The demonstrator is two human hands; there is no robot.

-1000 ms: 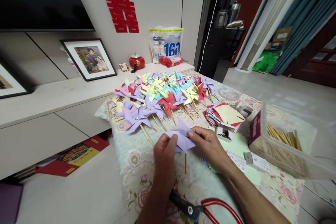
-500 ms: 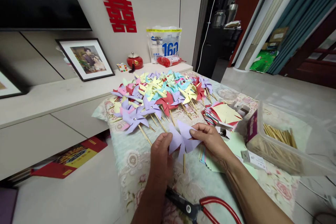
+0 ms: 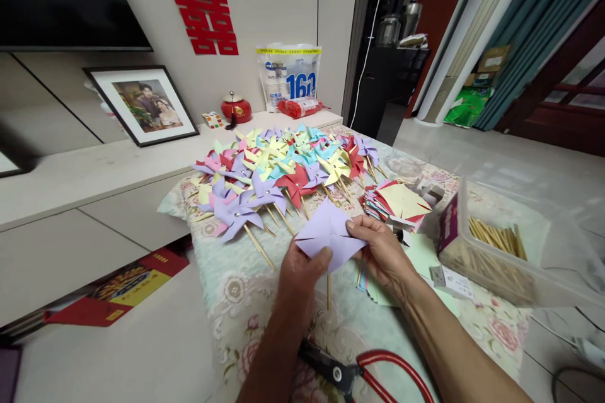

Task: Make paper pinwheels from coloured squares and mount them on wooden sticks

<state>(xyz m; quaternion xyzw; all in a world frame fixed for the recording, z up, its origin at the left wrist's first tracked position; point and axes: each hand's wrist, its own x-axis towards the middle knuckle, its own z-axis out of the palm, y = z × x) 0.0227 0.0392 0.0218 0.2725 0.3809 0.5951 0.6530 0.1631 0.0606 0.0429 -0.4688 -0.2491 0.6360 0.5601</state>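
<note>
A lavender paper square (image 3: 326, 230), slit from its corners toward the middle, is held nearly flat between both hands. My left hand (image 3: 302, 264) grips its lower left part, thumb pressed on the front. My right hand (image 3: 375, 242) pinches the right side between thumb and fingers. A thin wooden stick (image 3: 329, 293) shows below the paper; whether it is joined to the paper is hidden. Red-handled scissors (image 3: 350, 371) lie on the table below my hands. Beyond them lie many finished pinwheels (image 3: 295, 182) in lavender, red, yellow and blue.
Right of my hands are a stack of cut paper squares (image 3: 401, 200), pale green sheets (image 3: 423, 258), a small white box (image 3: 451, 282) and a clear plastic bin (image 3: 491, 277) of wooden sticks. A framed photo (image 3: 146, 107) and a red jar (image 3: 236, 108) stand on the cabinet behind.
The lavender paper, with parted flaps half a second ago, now lies flatter as a square. My left thumb has shifted onto its lower front. The view has turned slightly.
</note>
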